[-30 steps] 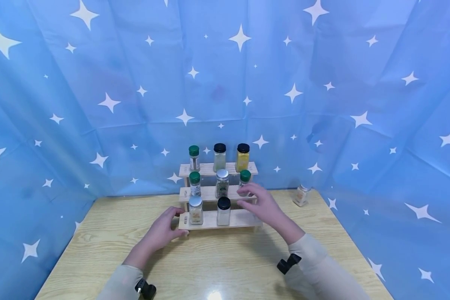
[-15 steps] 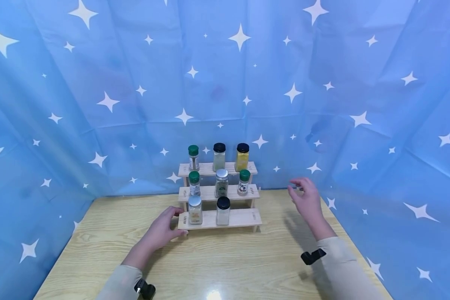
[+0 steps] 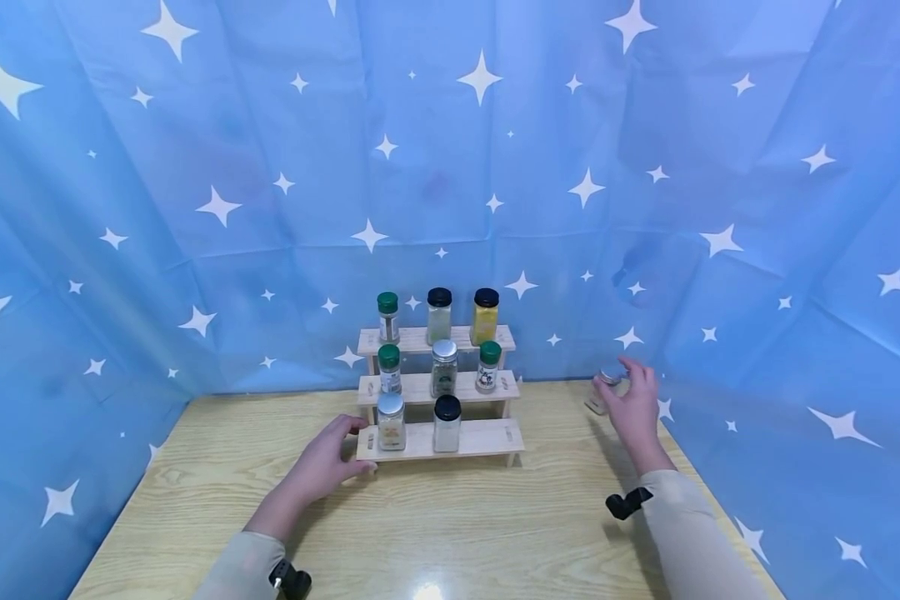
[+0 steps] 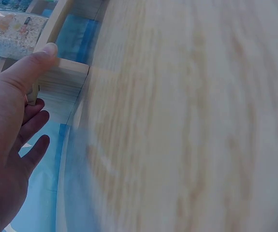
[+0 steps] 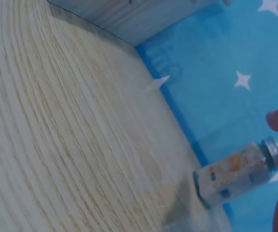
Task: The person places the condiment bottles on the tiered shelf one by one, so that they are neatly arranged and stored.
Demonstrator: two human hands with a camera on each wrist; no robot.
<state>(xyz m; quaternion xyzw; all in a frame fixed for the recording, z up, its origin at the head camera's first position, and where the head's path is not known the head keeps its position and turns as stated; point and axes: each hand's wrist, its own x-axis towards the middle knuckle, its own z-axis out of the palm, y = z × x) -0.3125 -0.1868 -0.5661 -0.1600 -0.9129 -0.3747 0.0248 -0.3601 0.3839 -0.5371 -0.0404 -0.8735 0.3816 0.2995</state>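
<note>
In the head view my left hand (image 3: 328, 457) grips the left end of the bottom shelf of a three-tier wooden spice rack (image 3: 487, 437). The left wrist view shows the thumb on the shelf edge and fingers behind it. My right hand (image 3: 633, 408) is at a silver-lidded spice jar (image 5: 235, 171) standing near the table's back right corner. Thumb and fingers are spread about its lid (image 3: 609, 377); the hand covers much of the jar. A light-coloured filling and orange print show in the right wrist view, where the thumb tip stands apart from the lid.
Several spice jars fill the rack's upper shelves. The bottom shelf bears a silver-lidded jar (image 3: 392, 422) at left and a black-lidded jar (image 3: 447, 424) in the middle. A blue star-patterned curtain (image 3: 450, 167) surrounds the wooden table (image 3: 450, 525) at back and sides.
My right hand has moved from the rack's right side across to the spice jar at the back right. The left hand has kept its hold on the rack.
</note>
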